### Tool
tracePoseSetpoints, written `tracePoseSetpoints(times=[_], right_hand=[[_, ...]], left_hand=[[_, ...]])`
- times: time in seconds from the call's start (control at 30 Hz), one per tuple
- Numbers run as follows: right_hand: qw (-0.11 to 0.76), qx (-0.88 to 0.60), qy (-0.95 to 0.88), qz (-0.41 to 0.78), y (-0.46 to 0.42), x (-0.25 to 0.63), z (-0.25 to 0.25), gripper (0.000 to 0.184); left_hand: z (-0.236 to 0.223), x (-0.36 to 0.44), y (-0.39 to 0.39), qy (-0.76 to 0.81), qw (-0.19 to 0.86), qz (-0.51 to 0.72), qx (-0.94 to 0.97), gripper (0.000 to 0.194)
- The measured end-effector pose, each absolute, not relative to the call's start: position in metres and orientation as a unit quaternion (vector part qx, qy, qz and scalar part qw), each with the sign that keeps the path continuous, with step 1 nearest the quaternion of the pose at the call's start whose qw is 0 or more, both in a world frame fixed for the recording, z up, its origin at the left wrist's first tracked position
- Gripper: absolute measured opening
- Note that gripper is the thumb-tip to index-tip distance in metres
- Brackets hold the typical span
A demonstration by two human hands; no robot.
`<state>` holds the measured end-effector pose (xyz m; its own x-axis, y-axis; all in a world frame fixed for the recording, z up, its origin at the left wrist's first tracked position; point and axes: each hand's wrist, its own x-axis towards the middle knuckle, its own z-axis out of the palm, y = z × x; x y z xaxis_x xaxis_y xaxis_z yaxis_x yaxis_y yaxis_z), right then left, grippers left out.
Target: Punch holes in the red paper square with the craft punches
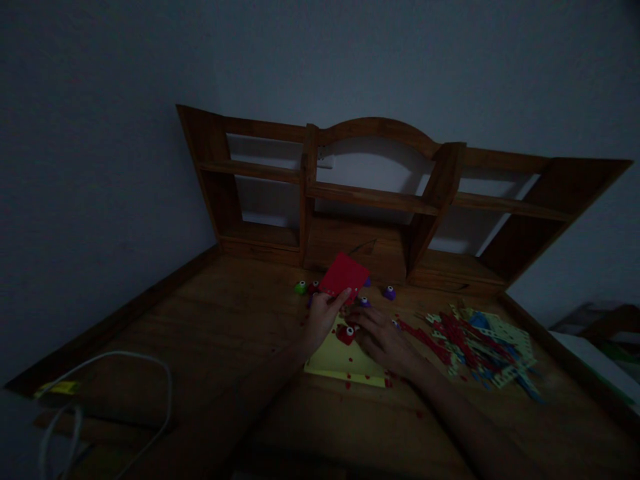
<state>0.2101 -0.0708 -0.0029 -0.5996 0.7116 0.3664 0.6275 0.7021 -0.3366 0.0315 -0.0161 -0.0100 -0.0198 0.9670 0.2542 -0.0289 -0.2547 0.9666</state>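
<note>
My left hand (324, 319) grips a sheet of red paper (345, 275) by its lower edge, thumb on top; small holes show along that edge. My right hand (380, 335) is beside it, fingers curled in towards the paper; whatever its fingertips hold is too dark to make out. Just below the fingertips sits a small red paper punch (346, 335) with a white eye-like button. Under both hands lies a yellow sheet (345, 363), dotted with small red paper bits.
Behind the hands stand a green punch (301, 287) and several purple ones, including one purple punch (389, 292). A pile of red, blue and yellow-green punched strips (480, 343) lies right. A wooden shelf (370, 193) backs the desk; a white cable (165, 373) loops at left.
</note>
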Motion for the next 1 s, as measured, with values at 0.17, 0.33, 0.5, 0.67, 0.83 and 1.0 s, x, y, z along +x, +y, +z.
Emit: tracePoseSetpoints(times=[0.17,0.33,0.5,0.67,0.83,1.0], right_hand=[[0.275,-0.387,-0.875,0.091,-0.068,0.208,-0.005,0.034],[0.276,-0.392,-0.873,0.090,-0.065,0.209,-0.009,0.024],[0.375,-0.408,-0.820,0.142,-0.062,0.207,-0.009,0.029],[0.556,-0.424,-0.603,0.383,-0.056,0.209,-0.009,0.028],[0.636,-0.320,-0.433,0.554,-0.048,0.219,-0.012,0.021],[0.603,-0.316,-0.429,0.593,-0.051,0.218,-0.008,0.029]], left_hand=[[-0.009,0.032,-0.018,0.414,0.441,0.571,0.556,0.042],[-0.013,0.033,-0.016,0.397,0.449,0.578,0.553,0.042],[-0.016,0.032,-0.013,0.406,0.451,0.573,0.550,0.044],[-0.016,0.033,-0.014,0.377,0.462,0.579,0.556,0.040],[-0.019,0.035,-0.013,0.372,0.485,0.570,0.549,0.040],[-0.013,0.035,-0.018,0.352,0.476,0.571,0.569,0.036]])
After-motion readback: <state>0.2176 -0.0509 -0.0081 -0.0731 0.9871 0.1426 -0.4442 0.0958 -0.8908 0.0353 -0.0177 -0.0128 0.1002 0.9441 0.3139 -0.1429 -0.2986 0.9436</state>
